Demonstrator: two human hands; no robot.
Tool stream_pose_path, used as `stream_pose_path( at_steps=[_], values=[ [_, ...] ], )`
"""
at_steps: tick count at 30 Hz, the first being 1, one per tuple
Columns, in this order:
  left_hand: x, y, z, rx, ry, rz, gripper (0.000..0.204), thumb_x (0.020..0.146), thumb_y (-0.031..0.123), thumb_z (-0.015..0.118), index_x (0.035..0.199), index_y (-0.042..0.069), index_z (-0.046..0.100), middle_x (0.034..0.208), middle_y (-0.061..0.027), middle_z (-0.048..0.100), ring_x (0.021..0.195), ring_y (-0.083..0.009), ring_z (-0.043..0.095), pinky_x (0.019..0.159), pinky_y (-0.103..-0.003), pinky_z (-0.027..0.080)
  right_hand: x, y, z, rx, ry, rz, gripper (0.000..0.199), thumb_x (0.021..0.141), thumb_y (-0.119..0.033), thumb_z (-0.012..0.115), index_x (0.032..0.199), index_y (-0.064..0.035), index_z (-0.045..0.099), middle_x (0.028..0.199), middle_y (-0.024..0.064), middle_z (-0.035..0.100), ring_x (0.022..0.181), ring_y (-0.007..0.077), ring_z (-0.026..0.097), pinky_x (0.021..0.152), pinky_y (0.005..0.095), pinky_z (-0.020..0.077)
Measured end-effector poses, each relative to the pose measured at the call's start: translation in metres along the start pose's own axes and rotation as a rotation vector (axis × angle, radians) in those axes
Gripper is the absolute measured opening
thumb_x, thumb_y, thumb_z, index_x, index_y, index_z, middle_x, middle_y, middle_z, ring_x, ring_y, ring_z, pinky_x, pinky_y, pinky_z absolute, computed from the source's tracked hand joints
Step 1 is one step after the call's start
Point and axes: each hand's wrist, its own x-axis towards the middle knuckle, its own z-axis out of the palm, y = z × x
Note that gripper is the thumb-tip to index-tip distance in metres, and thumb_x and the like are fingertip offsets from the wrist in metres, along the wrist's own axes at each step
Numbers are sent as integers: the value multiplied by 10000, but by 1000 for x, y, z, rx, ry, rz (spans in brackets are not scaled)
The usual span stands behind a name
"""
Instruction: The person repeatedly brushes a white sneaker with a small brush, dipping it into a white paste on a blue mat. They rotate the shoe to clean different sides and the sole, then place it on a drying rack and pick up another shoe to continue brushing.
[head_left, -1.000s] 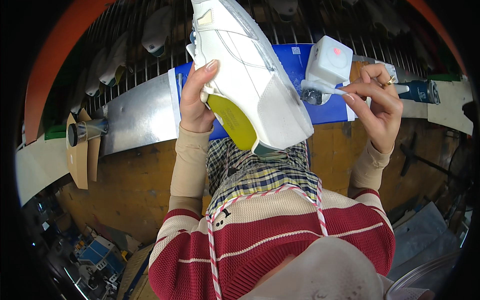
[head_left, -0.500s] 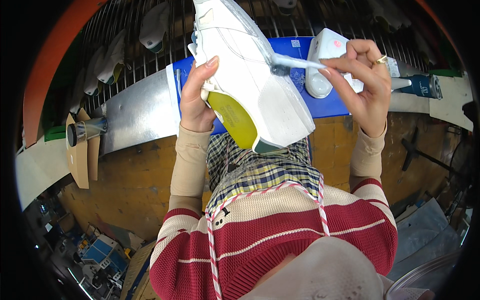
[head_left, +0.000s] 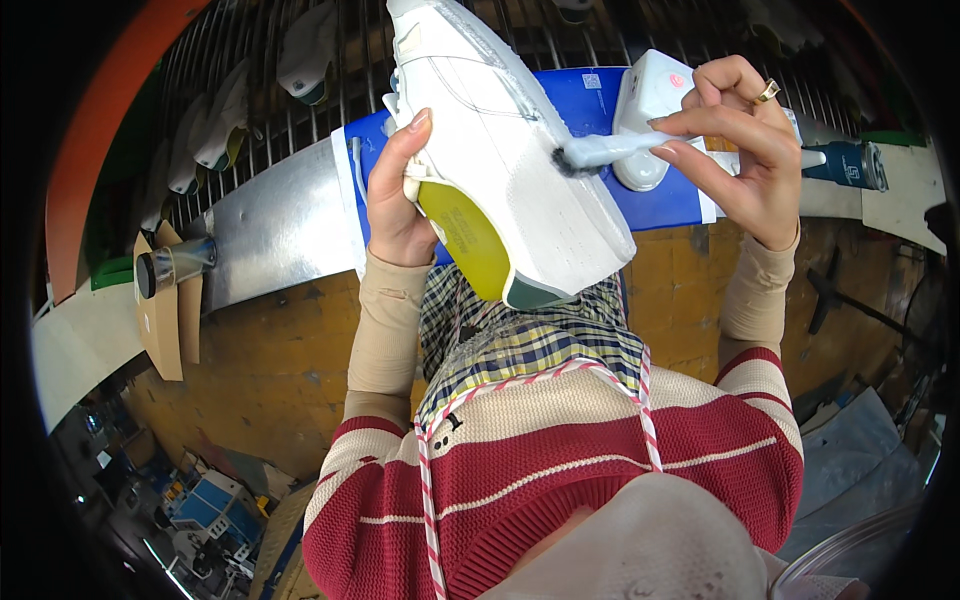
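A white shoe upper (head_left: pixel 500 140) with a yellow-green heel lining hangs tilted in front of me, its side and lower edge facing up. My left hand (head_left: pixel 400 205) is closed round its opening, thumb on the outside and the other fingers hidden behind it. Between thumb and fingertips, my right hand (head_left: pixel 745 150) pinches the handle of a small brush (head_left: pixel 605 150) coated in whitish stuff. The dark bristles touch the shoe near its lower edge. Just behind the right hand stands a white plastic container (head_left: pixel 650 95) with a rounded opening.
A blue board (head_left: pixel 665 205) lies on the metal ledge (head_left: pixel 275 230). Beyond it, more white shoe uppers (head_left: pixel 308 55) rest on a roller conveyor (head_left: pixel 365 60). A clear jar with a dark lid (head_left: pixel 175 262) stands left by a cardboard piece (head_left: pixel 165 320); a dark blue tumbler (head_left: pixel 848 165) lies right.
The brush and my right hand have moved right and slightly down along the shoe's edge. My left hand and the shoe have shifted only a little.
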Motion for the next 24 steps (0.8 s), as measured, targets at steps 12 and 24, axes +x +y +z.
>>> stream_pose_path(
  at_steps=[12, 24],
  values=[
    [3, -22, -2, -228, 60, -129, 475, 981, 316, 532, 1359, 30, 519, 1278, -153, 633, 1132, -254, 649, 978, -380, 532, 13, 2, -23, 66, -84, -132, 277, 616, 0, 822, 880, 42, 745, 941, 91, 480, 808, 193, 532, 697, 317, 456],
    [-13, -46, 24, -165, -43, -270, 547, 999, 424, 475, 1414, 68, 472, 1314, -179, 598, 1169, -330, 621, 1026, -452, 498, 60, 12, -7, 423, -84, -261, 288, 618, -33, 856, 880, 49, 770, 878, 62, 474, 764, 165, 526, 644, 269, 432]
  ],
)
